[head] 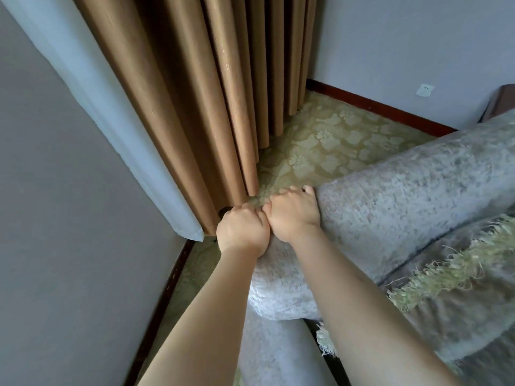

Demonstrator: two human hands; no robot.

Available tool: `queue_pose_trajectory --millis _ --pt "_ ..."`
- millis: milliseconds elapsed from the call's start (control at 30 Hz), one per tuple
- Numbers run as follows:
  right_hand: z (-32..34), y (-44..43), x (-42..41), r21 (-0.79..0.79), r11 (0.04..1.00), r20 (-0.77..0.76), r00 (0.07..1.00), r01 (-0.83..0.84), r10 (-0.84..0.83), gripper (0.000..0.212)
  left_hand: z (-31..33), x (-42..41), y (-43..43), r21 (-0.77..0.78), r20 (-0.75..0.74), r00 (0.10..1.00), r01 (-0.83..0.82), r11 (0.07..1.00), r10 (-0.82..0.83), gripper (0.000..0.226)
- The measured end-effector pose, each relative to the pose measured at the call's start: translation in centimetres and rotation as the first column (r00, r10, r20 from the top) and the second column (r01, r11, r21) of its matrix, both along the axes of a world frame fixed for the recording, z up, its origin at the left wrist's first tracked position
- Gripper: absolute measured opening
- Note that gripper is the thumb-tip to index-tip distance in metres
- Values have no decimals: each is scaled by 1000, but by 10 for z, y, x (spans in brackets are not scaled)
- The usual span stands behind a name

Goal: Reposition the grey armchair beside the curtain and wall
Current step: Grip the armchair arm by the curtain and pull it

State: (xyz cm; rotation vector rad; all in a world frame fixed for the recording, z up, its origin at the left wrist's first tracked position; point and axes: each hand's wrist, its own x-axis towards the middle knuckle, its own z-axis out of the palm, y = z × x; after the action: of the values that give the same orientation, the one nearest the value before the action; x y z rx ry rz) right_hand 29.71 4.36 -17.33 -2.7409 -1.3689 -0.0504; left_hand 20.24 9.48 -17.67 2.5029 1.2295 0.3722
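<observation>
While left hand (242, 232) and right hand (295, 215) clasp its corner | grey armchair (418, 196) back runs rightward from curtain (195, 107)

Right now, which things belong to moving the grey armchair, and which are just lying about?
Job: grey plush armchair, left hand and right hand gripping it, tan pleated curtain, grey wall.
Lying about: fringed pale-green throw, white wall socket, patterned carpet.

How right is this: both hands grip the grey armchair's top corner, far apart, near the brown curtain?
Not far apart. The head view shows the left hand and right hand touching, side by side; they do grip the top corner of the grey armchair near the brown curtain.
</observation>
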Motion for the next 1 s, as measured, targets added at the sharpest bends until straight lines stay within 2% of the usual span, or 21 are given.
queue_pose_trajectory --millis 100,333,467,800,1000 --pt "-1 -2 0 9 999 14 999 -52 52 44 1 1 -1 6 -7 1000 2 1000 -2 40" --pt "2 -3 -3 38 999 4 999 -33 33 48 5 -3 -6 -23 10 999 -45 999 45 51" --pt "6 -6 -7 24 1000 -25 999 -19 20 48 3 -8 -8 -29 6 1000 -25 999 25 48" --pt "20 -14 -47 25 999 9 999 -49 49 48 12 -50 -21 12 48 997 -62 998 61 46" --pt "10 14 -71 34 994 -50 993 -109 110 49 7 -74 0 -55 3 989 -145 988 146 40"
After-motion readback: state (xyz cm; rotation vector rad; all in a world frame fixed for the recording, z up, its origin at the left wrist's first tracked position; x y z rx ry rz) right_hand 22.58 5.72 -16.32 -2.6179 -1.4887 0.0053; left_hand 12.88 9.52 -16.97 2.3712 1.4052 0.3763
